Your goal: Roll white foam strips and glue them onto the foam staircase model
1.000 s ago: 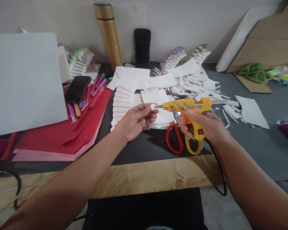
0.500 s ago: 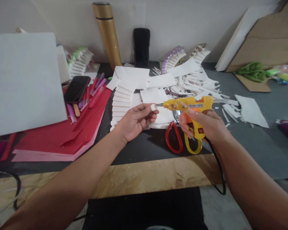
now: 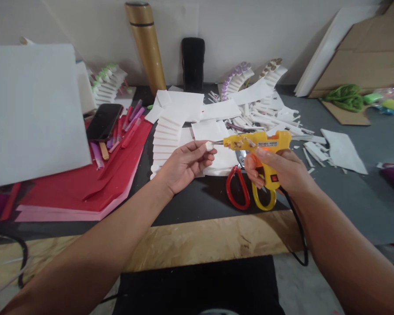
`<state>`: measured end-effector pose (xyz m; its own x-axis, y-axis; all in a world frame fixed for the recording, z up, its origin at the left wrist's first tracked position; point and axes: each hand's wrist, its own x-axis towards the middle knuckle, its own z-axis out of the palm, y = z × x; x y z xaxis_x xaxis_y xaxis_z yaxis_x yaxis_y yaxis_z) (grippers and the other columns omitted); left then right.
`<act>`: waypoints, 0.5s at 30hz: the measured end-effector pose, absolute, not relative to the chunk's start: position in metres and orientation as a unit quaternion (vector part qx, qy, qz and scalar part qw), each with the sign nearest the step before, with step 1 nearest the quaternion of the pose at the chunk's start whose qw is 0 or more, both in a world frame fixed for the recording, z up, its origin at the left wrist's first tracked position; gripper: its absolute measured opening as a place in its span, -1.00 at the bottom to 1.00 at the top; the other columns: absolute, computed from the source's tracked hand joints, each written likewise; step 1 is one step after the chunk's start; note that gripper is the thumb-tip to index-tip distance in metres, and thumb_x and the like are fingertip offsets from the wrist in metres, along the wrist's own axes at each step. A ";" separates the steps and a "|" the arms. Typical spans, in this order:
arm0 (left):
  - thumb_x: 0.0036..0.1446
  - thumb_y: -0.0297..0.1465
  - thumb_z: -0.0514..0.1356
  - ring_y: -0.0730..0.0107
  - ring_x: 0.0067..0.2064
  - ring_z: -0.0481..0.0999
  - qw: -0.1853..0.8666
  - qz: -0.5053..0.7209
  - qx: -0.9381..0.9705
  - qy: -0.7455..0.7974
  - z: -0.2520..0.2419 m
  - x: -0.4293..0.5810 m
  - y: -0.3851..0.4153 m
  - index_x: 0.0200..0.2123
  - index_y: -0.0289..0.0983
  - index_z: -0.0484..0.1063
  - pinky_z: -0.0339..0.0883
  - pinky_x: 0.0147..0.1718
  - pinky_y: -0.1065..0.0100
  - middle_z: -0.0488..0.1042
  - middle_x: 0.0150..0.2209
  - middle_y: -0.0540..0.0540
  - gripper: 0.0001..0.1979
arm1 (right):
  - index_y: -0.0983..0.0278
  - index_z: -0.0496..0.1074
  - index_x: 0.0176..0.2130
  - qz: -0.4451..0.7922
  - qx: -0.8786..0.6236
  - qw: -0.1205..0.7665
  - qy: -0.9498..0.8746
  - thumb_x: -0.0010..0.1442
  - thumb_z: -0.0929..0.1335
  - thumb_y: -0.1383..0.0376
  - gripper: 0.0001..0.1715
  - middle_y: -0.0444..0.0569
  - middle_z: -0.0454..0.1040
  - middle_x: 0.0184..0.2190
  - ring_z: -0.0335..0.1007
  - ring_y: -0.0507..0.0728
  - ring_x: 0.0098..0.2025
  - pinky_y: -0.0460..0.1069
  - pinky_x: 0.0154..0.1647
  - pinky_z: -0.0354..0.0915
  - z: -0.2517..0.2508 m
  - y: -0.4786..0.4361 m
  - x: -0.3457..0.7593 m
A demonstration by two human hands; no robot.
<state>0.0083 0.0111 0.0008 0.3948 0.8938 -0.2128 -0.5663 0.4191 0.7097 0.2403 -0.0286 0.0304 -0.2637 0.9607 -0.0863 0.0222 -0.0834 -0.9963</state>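
Note:
My right hand (image 3: 279, 168) is wrapped round a yellow hot glue gun (image 3: 272, 142), its metal nozzle pointing left. Between the thumb and fingers of my left hand (image 3: 190, 162) is a small white piece (image 3: 209, 146), which looks like a rolled bit of paper or foam. The nozzle tip is at this piece; whether it touches I cannot tell. Beneath the glue gun lie scissors with one red and one yellow handle (image 3: 238, 188). Behind my left hand is a fan-like row of white strips (image 3: 166, 140) beside white sheets (image 3: 185, 105).
White paper scraps (image 3: 265, 116) are heaped at the back right. At left, a phone (image 3: 105, 122) and glitter glue sticks (image 3: 128, 131) rest on red sheets (image 3: 68, 188). A gold bottle (image 3: 146, 48) and a black case (image 3: 193, 63) stand by the wall. The gun's black cord (image 3: 298, 223) hangs over the table edge.
Almost nothing differs. The small white piece in my left hand seems slightly turned and a touch further left at the nozzle tip; my right hand keeps its hold on the glue gun.

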 end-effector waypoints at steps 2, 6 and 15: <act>0.31 -0.62 0.15 0.52 -0.37 0.61 0.785 0.468 0.277 0.297 0.000 0.008 0.011 -0.27 -0.42 0.56 0.53 -0.34 0.56 0.62 -0.32 -0.20 -0.83 | 0.25 0.50 -0.44 0.581 -0.453 0.406 -0.542 0.27 0.43 -0.05 -0.54 -0.09 0.39 -0.58 0.27 0.01 -0.63 -0.04 -0.61 0.13 0.030 -0.029 0.240; 0.30 -0.63 0.16 0.52 -0.37 0.62 0.782 0.474 0.276 0.297 -0.001 0.008 0.012 -0.26 -0.42 0.57 0.54 -0.33 0.56 0.63 -0.31 -0.20 -0.83 | 0.26 0.50 -0.43 0.577 -0.453 0.406 -0.545 0.28 0.42 -0.05 -0.53 -0.10 0.37 -0.59 0.27 0.01 -0.63 -0.05 -0.61 0.13 0.030 -0.029 0.240; 0.31 -0.63 0.16 0.55 -0.37 0.63 0.770 0.492 0.277 0.298 -0.002 0.010 0.013 -0.28 -0.40 0.56 0.53 -0.31 0.57 0.64 -0.33 -0.17 -0.83 | 0.27 0.49 -0.45 0.592 -0.422 0.405 -0.555 0.31 0.38 -0.02 -0.52 -0.09 0.39 -0.58 0.25 0.00 -0.64 -0.05 -0.60 0.14 0.029 -0.029 0.238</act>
<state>0.0095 0.0134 -0.0024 0.3383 0.9223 -0.1868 -0.5916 0.3628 0.7200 0.2382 -0.0286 0.0290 -0.3162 0.9474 -0.0495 -0.0112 -0.0559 -0.9984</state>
